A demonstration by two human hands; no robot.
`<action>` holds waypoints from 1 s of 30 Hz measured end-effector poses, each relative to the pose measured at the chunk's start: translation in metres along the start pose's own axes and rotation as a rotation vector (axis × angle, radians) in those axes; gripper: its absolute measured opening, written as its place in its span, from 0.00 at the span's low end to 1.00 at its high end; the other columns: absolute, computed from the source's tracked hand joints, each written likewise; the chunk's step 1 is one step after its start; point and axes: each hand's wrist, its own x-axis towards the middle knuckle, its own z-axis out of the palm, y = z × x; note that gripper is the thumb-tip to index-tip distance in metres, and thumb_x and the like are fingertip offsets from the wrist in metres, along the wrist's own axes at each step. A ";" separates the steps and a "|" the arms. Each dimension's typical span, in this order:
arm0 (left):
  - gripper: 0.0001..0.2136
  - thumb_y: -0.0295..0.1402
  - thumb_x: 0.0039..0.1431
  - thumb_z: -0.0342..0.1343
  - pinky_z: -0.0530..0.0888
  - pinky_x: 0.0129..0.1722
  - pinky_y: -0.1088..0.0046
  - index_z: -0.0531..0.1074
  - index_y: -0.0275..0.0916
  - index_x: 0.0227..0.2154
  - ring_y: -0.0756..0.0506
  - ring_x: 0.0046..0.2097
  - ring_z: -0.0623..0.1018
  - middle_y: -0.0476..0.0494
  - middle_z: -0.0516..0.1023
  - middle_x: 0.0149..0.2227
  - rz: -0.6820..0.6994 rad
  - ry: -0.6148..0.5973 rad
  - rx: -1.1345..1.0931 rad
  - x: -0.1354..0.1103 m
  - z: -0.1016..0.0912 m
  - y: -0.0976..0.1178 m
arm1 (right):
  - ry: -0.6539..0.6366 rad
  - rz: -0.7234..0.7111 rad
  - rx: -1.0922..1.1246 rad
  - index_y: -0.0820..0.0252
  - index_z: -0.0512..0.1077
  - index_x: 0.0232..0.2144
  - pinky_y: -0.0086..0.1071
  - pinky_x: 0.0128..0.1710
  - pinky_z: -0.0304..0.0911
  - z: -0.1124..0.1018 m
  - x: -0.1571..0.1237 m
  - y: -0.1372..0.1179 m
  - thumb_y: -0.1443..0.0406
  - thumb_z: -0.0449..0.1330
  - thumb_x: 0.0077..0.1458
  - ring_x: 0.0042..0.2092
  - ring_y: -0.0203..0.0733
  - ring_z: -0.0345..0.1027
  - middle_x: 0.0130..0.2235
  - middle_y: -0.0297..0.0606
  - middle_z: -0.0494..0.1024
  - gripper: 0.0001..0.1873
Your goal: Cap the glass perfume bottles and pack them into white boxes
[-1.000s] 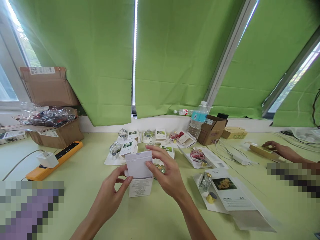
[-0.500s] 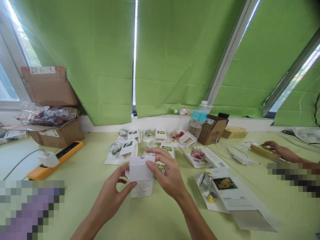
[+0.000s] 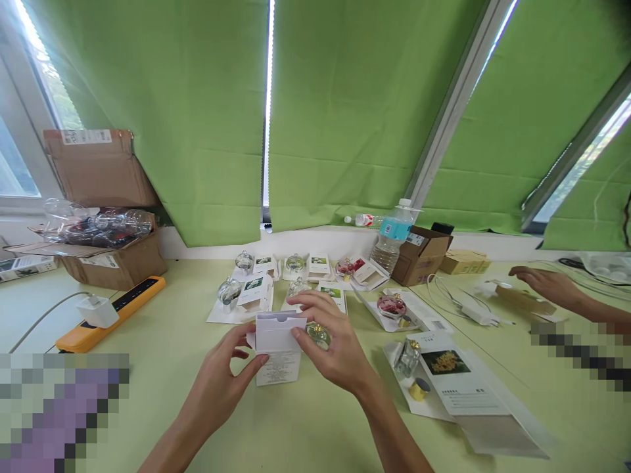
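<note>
My left hand [image 3: 224,364] pinches the left side of a small white cardboard box [image 3: 279,338], thumb in front. The box stands upright above the table, with a notched top edge and small print on its lower front panel. My right hand [image 3: 335,341] grips the box's upper right corner between thumb and fingers. Just behind that hand a round glass bottle [image 3: 318,335] with a gold top is partly hidden. Beyond the hands lie white cartons [image 3: 254,292] with printed pictures, each beside a round glass bottle [image 3: 229,292].
At right are a flattened carton [image 3: 466,381], a clear bottle [image 3: 407,358] and a gold cap [image 3: 419,389]. An orange power strip [image 3: 111,315] and cardboard box [image 3: 116,263] stand left. Another person's hand [image 3: 547,286] is over a yellowish box [image 3: 525,301]; a water bottle [image 3: 392,236] stands behind.
The white box's top edge has dipped slightly, showing more of its upper side, and my right hand has moved slightly down with it. The other person's hand has lifted off the yellowish box.
</note>
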 end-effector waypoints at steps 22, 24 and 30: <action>0.19 0.45 0.59 0.51 0.74 0.25 0.73 0.63 0.47 0.51 0.44 0.37 0.79 0.43 0.72 0.42 -0.048 0.019 0.056 -0.001 -0.006 0.001 | -0.219 0.035 -0.226 0.47 0.81 0.31 0.54 0.56 0.57 0.006 -0.009 0.013 0.70 0.62 0.51 0.65 0.56 0.45 0.60 0.34 0.64 0.11; 0.18 0.45 0.59 0.51 0.75 0.27 0.72 0.63 0.47 0.51 0.44 0.37 0.79 0.43 0.73 0.43 -0.038 0.024 0.062 -0.001 -0.006 0.001 | -0.219 0.025 -0.242 0.47 0.81 0.31 0.54 0.56 0.58 0.007 -0.009 0.014 0.70 0.62 0.50 0.65 0.56 0.44 0.60 0.34 0.64 0.12; 0.20 0.43 0.59 0.51 0.77 0.36 0.65 0.61 0.48 0.54 0.44 0.38 0.79 0.43 0.74 0.44 -0.019 0.045 0.067 0.000 -0.004 -0.001 | -0.237 0.005 -0.291 0.48 0.80 0.34 0.54 0.56 0.58 0.007 -0.011 0.012 0.69 0.60 0.53 0.65 0.55 0.46 0.60 0.36 0.64 0.12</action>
